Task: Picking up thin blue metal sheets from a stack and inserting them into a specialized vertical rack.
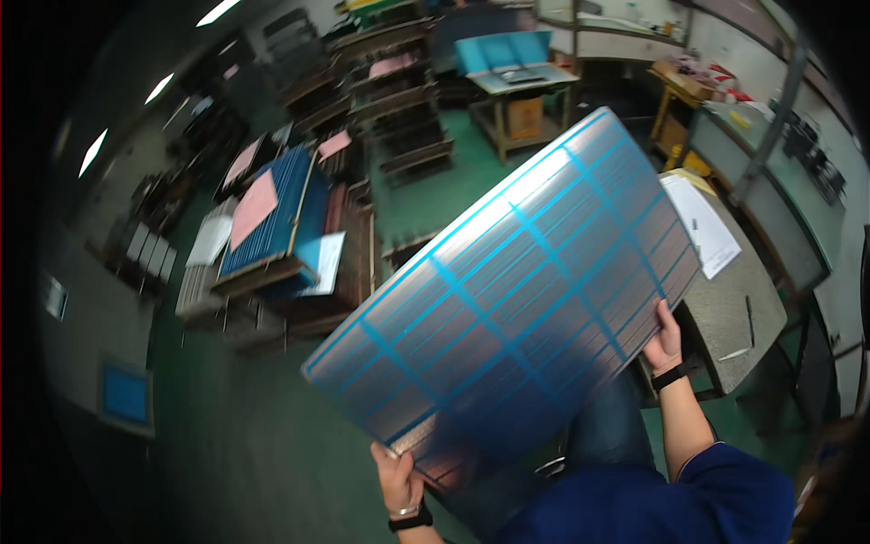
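Note:
A large shiny metal panel with a grid of blue stripes is held up tilted in front of me, its right end higher than its left. My left hand grips its lower left edge, the thumb near the corner. At the lower right edge my right hand is closed on the panel, thumb on the face that I see. The fingers behind the panel are hidden. Reflections darken the panel's lower middle.
At right stands a grey table with white papers and a pen. Left of the panel, a rack of blue panels carries a pink sheet. Farther back are several racks and a workbench with blue boards.

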`<state>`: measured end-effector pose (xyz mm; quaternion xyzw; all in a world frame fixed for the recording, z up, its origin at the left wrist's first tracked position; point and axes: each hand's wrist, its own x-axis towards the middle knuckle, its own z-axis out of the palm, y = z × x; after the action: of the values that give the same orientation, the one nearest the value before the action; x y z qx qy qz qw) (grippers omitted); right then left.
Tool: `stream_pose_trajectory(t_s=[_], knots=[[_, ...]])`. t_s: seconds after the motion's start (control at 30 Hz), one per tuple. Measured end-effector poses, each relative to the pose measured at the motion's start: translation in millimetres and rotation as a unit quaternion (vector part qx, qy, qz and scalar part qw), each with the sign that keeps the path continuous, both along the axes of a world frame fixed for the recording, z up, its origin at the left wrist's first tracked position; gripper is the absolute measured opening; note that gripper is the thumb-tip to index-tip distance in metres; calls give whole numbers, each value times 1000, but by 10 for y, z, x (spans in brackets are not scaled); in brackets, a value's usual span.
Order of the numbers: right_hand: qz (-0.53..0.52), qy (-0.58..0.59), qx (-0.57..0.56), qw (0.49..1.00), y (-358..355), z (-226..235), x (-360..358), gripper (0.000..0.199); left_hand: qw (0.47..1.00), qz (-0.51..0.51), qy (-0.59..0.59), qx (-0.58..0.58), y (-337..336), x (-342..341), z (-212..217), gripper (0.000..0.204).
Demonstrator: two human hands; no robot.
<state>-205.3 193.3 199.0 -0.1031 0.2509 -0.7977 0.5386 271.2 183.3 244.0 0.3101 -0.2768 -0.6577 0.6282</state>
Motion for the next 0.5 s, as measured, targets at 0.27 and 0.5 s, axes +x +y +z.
stream_pose_trajectory(t_s=[0.27,0.5], knots=[[94,-1,-121,988,-16,251,193,36,1000,-4,-21,-17,94,41,-185,49],[96,29,-103,990,-138,767,514,42,984,43,116,129,-78,84,-1040,52]])
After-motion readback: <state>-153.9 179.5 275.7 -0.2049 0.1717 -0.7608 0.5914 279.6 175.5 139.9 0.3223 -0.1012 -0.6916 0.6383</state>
